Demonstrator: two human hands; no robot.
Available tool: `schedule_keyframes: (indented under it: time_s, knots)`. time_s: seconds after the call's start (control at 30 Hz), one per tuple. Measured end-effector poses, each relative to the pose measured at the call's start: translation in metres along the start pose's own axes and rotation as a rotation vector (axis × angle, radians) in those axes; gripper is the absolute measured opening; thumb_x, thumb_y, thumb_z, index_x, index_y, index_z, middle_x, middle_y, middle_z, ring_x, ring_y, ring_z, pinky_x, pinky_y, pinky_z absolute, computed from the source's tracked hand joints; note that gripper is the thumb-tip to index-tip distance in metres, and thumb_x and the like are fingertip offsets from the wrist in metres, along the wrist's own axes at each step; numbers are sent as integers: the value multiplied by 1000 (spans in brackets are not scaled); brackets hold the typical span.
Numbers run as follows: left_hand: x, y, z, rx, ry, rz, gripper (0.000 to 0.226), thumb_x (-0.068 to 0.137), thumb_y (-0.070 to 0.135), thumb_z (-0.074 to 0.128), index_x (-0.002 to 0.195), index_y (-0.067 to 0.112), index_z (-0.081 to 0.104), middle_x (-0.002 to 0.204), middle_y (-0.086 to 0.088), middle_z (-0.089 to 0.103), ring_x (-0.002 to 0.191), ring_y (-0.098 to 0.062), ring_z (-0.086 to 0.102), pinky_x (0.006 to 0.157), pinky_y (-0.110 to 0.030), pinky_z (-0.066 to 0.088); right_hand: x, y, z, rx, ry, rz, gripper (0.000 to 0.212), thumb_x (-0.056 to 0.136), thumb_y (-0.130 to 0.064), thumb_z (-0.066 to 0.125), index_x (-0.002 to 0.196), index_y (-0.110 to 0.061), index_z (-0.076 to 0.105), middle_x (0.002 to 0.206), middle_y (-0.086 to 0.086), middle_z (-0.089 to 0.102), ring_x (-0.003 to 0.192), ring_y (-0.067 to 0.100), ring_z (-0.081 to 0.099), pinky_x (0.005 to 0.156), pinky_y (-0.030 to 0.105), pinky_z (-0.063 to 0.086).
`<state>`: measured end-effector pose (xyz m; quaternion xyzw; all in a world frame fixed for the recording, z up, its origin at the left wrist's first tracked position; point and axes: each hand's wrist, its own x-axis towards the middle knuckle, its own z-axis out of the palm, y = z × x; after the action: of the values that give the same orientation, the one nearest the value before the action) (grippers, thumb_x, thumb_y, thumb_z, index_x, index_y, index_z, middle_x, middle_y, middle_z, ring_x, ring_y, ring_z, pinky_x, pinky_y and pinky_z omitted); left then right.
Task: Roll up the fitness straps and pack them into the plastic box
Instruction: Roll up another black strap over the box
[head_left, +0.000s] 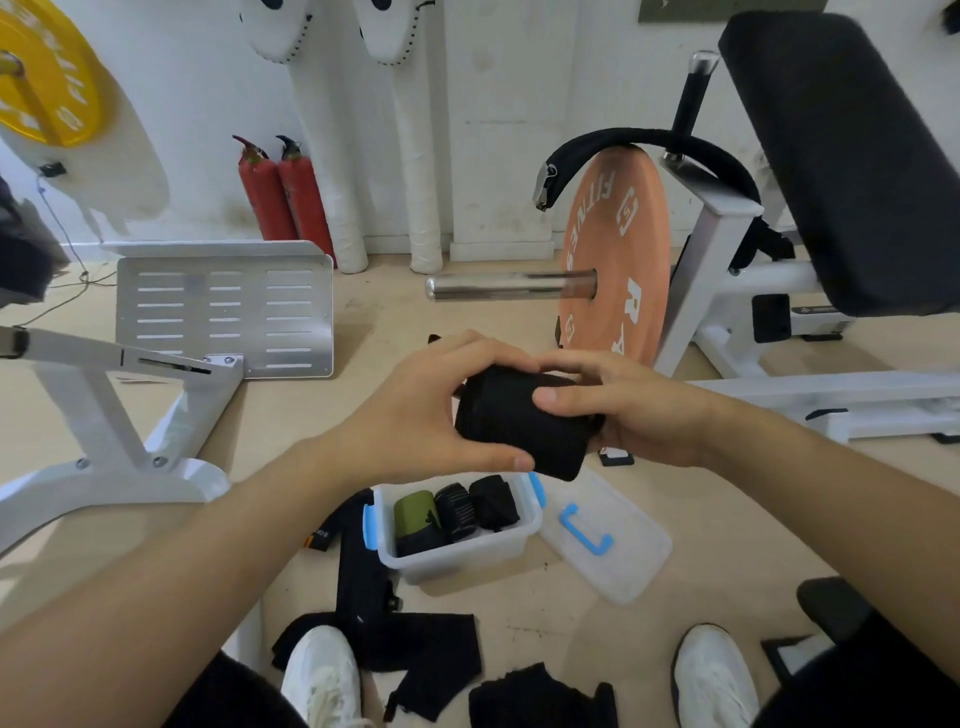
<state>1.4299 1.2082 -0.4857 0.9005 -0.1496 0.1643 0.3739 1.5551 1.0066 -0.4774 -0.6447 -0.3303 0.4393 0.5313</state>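
L hand (415, 415) & R hand (636, 410) both curled round one black strap roll (514, 421), thumbs on the near face, fingers over the far side; held in mid-air just above & behind the plastic box (457, 558); box open on the floor (291, 415), lid (608, 535) lying just beside it on the R; 3 rolls inside already: green roll (413, 512) at the L, two dark ones next to it, prob. only a tight gap at the R end. To do it well: squeeze the wraps so nothing springs loose; press the free end flat (end hidden, can't tell if fastened); lower upright into the gap; no letting go till wedged. Loose straps (415, 644) by the shoes (322, 670) not yet rolled.
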Motion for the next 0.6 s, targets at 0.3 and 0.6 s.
schedule_keyframes:
  time_s: [0.3,0.6]
  knots:
    - [-8,-16,3,-57,-130,-351,38,89,47,74,122,40,56,117,9,66,104,-7,66,90,-35,58,9,24,13,-298,138,-140,58,72,-6,88,123,-20,65,116,3,70,109,16,69,89,31,59]
    - [-16,-31,11,-337,-229,-649,50,86,21,80,126,14,52,110,-11,71,94,-22,74,82,-37,63,28,43,21,-468,228,-252,64,70,-10,91,125,-23,61,118,-6,67,103,16,68,77,34,60]
